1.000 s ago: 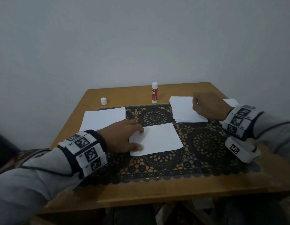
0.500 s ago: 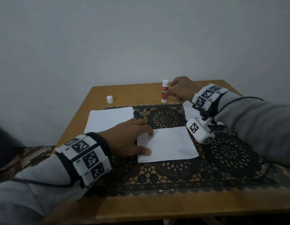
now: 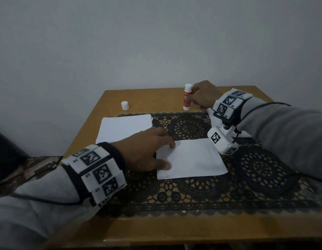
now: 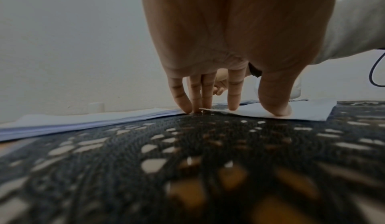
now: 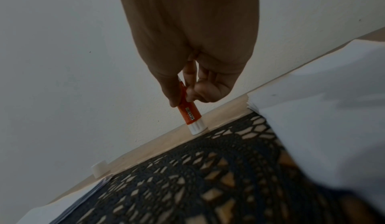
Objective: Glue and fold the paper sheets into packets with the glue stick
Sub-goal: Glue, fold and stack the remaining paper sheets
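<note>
A single white paper sheet [image 3: 191,158] lies on the black lace mat [image 3: 201,192] in the middle of the table. My left hand [image 3: 147,152] rests flat on the sheet's left edge, fingertips [image 4: 232,108] and thumb pressing it down. The red and white glue stick [image 3: 187,98] stands upright at the table's far edge, uncapped. My right hand [image 3: 201,97] grips its red barrel [image 5: 187,110] between thumb and curled fingers, and its white base still touches the wood.
A white cap [image 3: 124,105] stands on the wood at the far left. One stack of white sheets [image 3: 124,127] lies left of the mat. Another stack [image 5: 325,112] lies to the right, mostly hidden under my right wrist. A grey wall rises behind the table.
My right hand left the right-hand paper stack, reached to the far edge and closed on the glue stick. The left hand stayed pressing the sheet.
</note>
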Demonstrator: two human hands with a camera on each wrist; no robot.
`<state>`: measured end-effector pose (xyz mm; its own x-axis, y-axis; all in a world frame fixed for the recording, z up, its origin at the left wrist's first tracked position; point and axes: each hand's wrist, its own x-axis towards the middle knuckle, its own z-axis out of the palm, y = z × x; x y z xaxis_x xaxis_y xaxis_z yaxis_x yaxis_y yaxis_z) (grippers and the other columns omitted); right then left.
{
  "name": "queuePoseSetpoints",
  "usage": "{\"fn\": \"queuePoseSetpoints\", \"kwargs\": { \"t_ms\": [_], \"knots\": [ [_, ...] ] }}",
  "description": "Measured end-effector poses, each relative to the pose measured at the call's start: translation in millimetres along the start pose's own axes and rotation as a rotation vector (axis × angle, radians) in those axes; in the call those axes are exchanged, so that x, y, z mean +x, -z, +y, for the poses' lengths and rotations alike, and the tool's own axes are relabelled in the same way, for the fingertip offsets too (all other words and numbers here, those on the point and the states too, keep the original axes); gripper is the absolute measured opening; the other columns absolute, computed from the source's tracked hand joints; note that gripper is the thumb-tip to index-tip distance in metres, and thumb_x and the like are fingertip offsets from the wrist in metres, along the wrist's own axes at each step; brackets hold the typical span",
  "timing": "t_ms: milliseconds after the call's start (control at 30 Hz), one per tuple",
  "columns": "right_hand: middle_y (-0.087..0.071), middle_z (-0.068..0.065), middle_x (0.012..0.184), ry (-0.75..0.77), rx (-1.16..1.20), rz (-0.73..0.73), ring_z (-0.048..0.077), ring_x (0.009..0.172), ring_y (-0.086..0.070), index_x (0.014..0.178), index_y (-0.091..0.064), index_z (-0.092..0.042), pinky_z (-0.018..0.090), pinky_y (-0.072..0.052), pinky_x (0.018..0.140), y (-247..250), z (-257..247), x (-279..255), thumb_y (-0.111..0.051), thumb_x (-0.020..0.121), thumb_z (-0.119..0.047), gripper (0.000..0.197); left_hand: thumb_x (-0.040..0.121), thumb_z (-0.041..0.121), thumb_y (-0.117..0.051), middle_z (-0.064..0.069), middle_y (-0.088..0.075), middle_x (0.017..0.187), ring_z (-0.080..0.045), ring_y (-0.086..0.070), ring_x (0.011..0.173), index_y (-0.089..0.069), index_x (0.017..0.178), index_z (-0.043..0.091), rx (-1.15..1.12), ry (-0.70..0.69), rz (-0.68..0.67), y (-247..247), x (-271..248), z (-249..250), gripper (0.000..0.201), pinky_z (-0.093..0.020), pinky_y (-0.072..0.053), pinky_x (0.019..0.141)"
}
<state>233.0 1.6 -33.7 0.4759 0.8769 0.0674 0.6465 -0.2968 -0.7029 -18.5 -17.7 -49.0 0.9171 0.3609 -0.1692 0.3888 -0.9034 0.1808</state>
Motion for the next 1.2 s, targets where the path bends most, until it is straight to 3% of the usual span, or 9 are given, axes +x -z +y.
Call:
{"fn": "queuePoseSetpoints", "kwargs": {
  "t_ms": [233, 367, 467, 633, 700, 767, 833, 1000, 1200],
  "knots": [
    [-0.063, 0.004, 0.08, 0.08, -0.096, 0.056, 0.015, 0.061, -0.052, 0.095, -0.065, -0.01, 0.026, -0.042, 0.061, -0.8, -0.2, -5.2, -0.072, 0.084, -0.023, 0.019, 0.085, 0.05, -0.062, 0.004, -0.04, 0.135, -0.013, -0.04, 0.122, -0.044, 0.135, 0.032, -0.028, 0.014, 0.017, -0.1, -1.3, -1.2, 0.056, -0.035, -0.039, 0.103],
    [-0.053, -0.002, 0.072, 0.137, -0.152, 0.132, 0.009, 0.063, -0.047, 0.082, -0.061, -0.009, 0.022, -0.036, 0.056, 4.6, -1.3, -15.4, -0.069, 0.083, -0.029, 0.021, 0.085, 0.051, -0.061, 0.003, -0.042, 0.132, -0.015, -0.042, 0.119, -0.044, 0.134, 0.031, -0.03, 0.048, 0.035, 0.3, -1.4, -4.0, 0.055, -0.037, -0.041, 0.101],
    [-0.055, 0.003, 0.074, 0.192, -0.163, 0.119, 0.016, 0.067, -0.051, 0.077, -0.057, -0.007, 0.026, -0.042, 0.06, 8.8, -2.9, -28.5, -0.069, 0.081, -0.029, 0.025, 0.086, 0.049, -0.061, 0.003, -0.044, 0.127, -0.015, -0.044, 0.115, -0.048, 0.132, 0.028, -0.033, 0.037, 0.088, 1.0, -2.1, -3.7, 0.053, -0.036, -0.041, 0.098],
    [-0.062, 0.006, 0.086, 0.282, -0.156, 0.052, 0.011, 0.067, -0.051, 0.091, -0.062, 0.002, 0.022, -0.038, 0.056, 13.5, -7.2, -55.7, -0.067, 0.084, -0.025, 0.029, 0.091, 0.036, -0.059, 0.007, -0.052, 0.136, -0.011, -0.05, 0.12, -0.056, 0.131, 0.023, -0.008, -0.074, 0.19, 5.7, -5.6, 1.5, 0.043, -0.027, -0.039, 0.102],
    [-0.063, 0.004, 0.087, 0.294, -0.14, -0.002, 0.012, 0.067, -0.057, 0.094, -0.063, -0.001, 0.023, -0.045, 0.054, 14.4, -8.6, -64.9, -0.068, 0.085, -0.024, 0.025, 0.091, 0.033, -0.059, 0.008, -0.053, 0.138, -0.009, -0.051, 0.123, -0.058, 0.13, 0.022, -0.014, -0.119, 0.197, 6.7, -6.8, 4.8, 0.041, -0.025, -0.038, 0.105],
    [-0.063, 0.005, 0.085, 0.294, -0.109, -0.078, 0.016, 0.062, -0.063, 0.094, -0.061, -0.004, 0.026, -0.053, 0.051, 16.0, -9.3, -72.3, -0.068, 0.087, -0.025, 0.023, 0.091, 0.032, -0.059, 0.008, -0.054, 0.137, -0.008, -0.05, 0.124, -0.06, 0.129, 0.023, -0.006, -0.155, 0.175, 6.0, -7.0, 7.4, 0.04, -0.025, -0.037, 0.106],
    [-0.062, 0.001, 0.079, 0.327, -0.165, -0.134, 0.012, 0.056, -0.061, 0.094, -0.061, -0.008, 0.021, -0.051, 0.047, 17.4, -9.9, -78.0, -0.067, 0.089, -0.029, 0.023, 0.091, 0.032, -0.058, 0.008, -0.054, 0.137, -0.008, -0.046, 0.124, -0.061, 0.128, 0.024, 0.024, -0.171, 0.147, 4.9, -7.2, 8.5, 0.038, -0.022, -0.033, 0.106],
    [-0.06, -0.007, 0.084, 0.486, -0.277, -0.22, 0.012, 0.075, -0.053, 0.089, -0.067, -0.016, 0.022, -0.036, 0.06, 12.9, -13.4, -91.3, -0.069, 0.086, -0.038, 0.021, 0.087, 0.047, -0.043, 0.003, -0.057, 0.133, -0.016, -0.051, 0.122, -0.061, 0.125, 0.024, 0.094, -0.191, 0.0, 2.6, -10.8, 18.7, 0.048, -0.035, -0.042, 0.103],
    [-0.063, -0.009, 0.074, 0.469, -0.208, -0.315, -0.002, 0.053, -0.054, 0.085, -0.073, -0.017, 0.021, -0.04, 0.052, -4.5, -20.2, -96.6, -0.071, 0.085, -0.04, 0.023, 0.092, 0.047, -0.045, 0.004, -0.048, 0.14, -0.019, -0.054, 0.116, -0.052, 0.131, 0.029, 0.161, -0.164, -0.069, -0.3, -11.1, 22.0, 0.044, -0.031, -0.042, 0.101]
  ]
}}
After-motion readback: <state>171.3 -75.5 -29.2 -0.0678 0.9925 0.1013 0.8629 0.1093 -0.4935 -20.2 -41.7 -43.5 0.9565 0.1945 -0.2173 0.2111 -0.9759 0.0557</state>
